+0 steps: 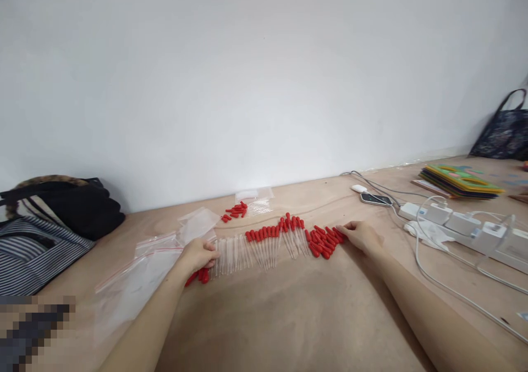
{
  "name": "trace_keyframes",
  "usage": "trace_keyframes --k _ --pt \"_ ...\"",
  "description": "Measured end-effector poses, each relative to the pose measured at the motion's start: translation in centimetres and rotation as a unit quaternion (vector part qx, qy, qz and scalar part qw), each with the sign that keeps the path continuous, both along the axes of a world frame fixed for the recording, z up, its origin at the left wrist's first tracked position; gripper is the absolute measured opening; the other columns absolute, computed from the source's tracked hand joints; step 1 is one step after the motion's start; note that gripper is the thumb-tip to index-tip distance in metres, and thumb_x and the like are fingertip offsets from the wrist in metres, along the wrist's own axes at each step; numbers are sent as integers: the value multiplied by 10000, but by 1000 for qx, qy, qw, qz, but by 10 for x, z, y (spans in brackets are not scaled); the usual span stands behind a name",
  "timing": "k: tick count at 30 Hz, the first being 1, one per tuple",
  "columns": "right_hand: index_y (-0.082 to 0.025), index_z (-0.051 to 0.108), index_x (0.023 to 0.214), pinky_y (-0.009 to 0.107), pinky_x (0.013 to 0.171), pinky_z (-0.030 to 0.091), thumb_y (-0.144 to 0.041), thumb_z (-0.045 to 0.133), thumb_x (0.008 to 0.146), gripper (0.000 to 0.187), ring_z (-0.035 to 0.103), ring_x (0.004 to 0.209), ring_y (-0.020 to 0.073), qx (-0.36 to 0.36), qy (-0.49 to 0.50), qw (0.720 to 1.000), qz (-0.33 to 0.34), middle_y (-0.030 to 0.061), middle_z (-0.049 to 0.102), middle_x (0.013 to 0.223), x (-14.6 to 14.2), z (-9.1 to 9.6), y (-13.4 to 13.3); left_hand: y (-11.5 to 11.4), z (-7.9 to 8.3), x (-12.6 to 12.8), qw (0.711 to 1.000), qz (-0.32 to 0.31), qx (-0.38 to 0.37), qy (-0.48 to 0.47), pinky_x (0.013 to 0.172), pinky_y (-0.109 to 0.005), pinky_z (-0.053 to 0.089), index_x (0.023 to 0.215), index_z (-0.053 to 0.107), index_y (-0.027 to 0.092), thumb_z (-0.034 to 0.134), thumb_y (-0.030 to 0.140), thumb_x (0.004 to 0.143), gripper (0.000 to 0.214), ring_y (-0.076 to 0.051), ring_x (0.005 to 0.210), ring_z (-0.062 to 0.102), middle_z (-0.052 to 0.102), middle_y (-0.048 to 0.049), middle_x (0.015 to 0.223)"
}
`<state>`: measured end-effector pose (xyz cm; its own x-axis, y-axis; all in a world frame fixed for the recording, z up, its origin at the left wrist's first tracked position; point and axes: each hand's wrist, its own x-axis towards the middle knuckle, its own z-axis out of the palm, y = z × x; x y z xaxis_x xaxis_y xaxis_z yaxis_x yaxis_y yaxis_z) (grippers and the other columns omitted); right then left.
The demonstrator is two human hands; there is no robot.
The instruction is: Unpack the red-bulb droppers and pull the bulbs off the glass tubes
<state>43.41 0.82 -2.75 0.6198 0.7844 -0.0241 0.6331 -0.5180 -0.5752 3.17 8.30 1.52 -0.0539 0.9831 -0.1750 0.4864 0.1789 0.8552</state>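
A row of clear glass droppers with red rubber bulbs (280,240) lies across the tan table (289,317). My left hand (198,255) rests at the row's left end, fingers curled over the clear tubes, with a few red bulbs (200,276) just under it. My right hand (361,234) lies at the row's right end, fingers loosely bent and touching the pile of red bulbs (325,241). A small heap of loose red bulbs (235,211) sits farther back.
Clear zip bags (144,273) lie left of the row, another bag (258,199) at the back. Dark clothing and bags (49,223) sit far left. A power strip with chargers and cables (462,226), a phone (375,199), stacked coloured boards (457,181) and a bag (505,130) are on the right.
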Motion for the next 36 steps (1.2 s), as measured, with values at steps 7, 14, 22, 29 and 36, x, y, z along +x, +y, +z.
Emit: trace_keyframes --k 7,14,22,29,36 --pt "-237 657 689 340 675 367 -569 416 710 411 596 747 234 -1 -17 1000 2 47 662 697 3 -3 2 0 -1 0 1000 -4 -2 12 317 -159 274 469 434 153 648 103 470 220 -85 285 415 408 69 286" --pt "-229 662 689 338 648 376 -566 407 725 425 594 726 243 -11 -30 999 0 67 652 686 9 -2 2 1 -2 -1 1000 1 -2 21 339 -172 314 485 442 146 639 90 471 206 -77 290 414 441 53 287" --pt "-232 666 753 394 715 345 -529 381 750 411 582 798 276 1 -51 999 -16 78 666 762 1 7 -2 1 2 -2 996 -4 39 80 376 -216 370 477 450 150 637 134 527 194 -107 317 453 460 37 317" --pt "-250 658 742 428 776 297 -497 389 752 365 577 784 255 35 -65 997 -11 53 670 768 -11 12 -5 -22 27 31 961 -58 182 200 615 -264 428 662 602 152 586 179 633 43 -182 661 589 628 -33 665" --pt "-256 651 695 429 785 283 -459 412 746 318 573 771 248 48 -59 997 10 33 662 721 -18 17 -10 -38 15 129 908 -169 216 316 764 -315 411 733 641 137 532 172 719 115 -220 851 580 643 -91 828"
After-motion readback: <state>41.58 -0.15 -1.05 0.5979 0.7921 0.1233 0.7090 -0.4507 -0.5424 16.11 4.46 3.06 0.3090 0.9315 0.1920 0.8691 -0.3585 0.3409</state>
